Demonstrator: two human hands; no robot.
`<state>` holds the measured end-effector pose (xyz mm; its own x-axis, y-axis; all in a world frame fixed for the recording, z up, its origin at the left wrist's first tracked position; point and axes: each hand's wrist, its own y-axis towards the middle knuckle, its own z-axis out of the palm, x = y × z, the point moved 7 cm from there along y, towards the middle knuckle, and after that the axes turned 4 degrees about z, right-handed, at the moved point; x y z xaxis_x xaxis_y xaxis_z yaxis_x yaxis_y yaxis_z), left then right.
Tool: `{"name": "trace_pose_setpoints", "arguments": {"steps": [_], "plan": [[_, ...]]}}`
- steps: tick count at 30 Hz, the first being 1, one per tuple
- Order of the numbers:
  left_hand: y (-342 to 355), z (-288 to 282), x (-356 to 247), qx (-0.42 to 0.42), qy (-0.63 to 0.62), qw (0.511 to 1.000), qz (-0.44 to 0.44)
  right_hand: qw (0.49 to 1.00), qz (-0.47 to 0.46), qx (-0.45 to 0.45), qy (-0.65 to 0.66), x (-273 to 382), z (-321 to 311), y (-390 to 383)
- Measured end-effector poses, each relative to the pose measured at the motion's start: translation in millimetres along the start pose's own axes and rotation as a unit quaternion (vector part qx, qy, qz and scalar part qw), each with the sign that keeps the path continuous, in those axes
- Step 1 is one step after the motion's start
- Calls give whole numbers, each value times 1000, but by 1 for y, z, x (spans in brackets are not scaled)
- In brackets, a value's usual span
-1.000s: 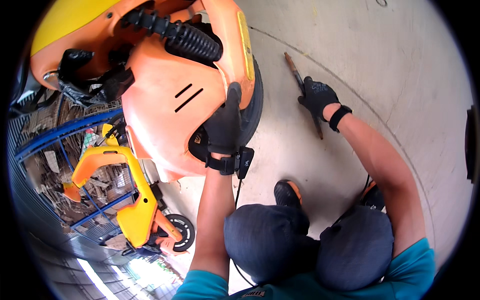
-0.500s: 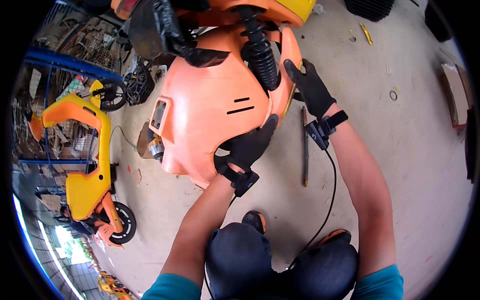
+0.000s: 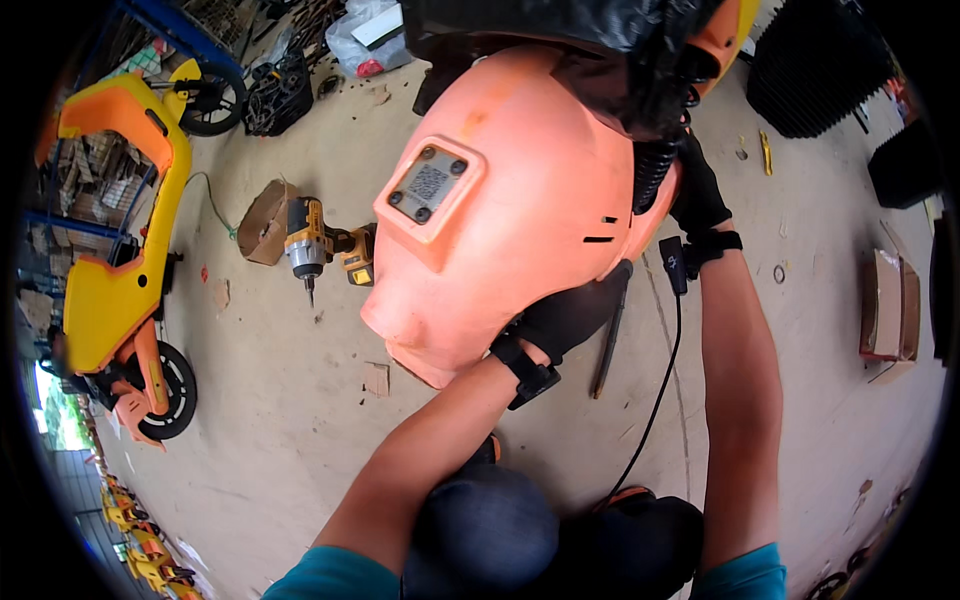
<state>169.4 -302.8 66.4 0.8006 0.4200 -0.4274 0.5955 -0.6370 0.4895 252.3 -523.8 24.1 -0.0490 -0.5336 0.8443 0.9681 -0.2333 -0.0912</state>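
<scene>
A large pale orange plastic body shell (image 3: 510, 200) of a scooter fills the middle, with a code plate on it, a black coil spring (image 3: 652, 175) at its right and black plastic sheeting (image 3: 560, 40) over its top. My gloved left hand (image 3: 565, 315) grips the shell's lower edge, fingertips partly hidden. My gloved right hand (image 3: 700, 185) holds the shell's far right side beside the spring, fingers partly hidden behind it. A dark metal rod (image 3: 608, 355) lies on the floor below the shell. A yellow and black power drill (image 3: 305, 245) is left of the shell.
An open cardboard box (image 3: 260, 225) is beside the drill. A yellow-orange scooter (image 3: 110, 310) is at left by blue racks (image 3: 75, 220). Black ribbed bins (image 3: 805, 65) and another cardboard box (image 3: 885, 300) are at right. My knees (image 3: 485, 530) are at the bottom.
My right hand has left the rod on the floor and moved up onto the shell. My left hand stays on the shell. The view has shifted, revealing the drill and box.
</scene>
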Motion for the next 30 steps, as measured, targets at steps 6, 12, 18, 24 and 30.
{"name": "trace_pose_setpoints", "arguments": {"steps": [6, 12, 18, 24, 30], "plan": [[0, -7, 5, -18, -143, 986, -82, 996, 59, -51, 34, -9, -16, 3], [-11, 6, -7, -14, 155, 985, 72, 999, 46, -29, 5, 3, 10, 1], [9, -17, -11, -38, -51, 997, -38, 997, -45, 46, -50, 17, 5, 8], [6, -9, -22, 29, 191, 974, 120, 995, -87, -6, -38, 15, -6, 16], [5, -6, -17, 66, 177, 981, 37, 991, -106, -45, -66, 7, -14, 20]]}}
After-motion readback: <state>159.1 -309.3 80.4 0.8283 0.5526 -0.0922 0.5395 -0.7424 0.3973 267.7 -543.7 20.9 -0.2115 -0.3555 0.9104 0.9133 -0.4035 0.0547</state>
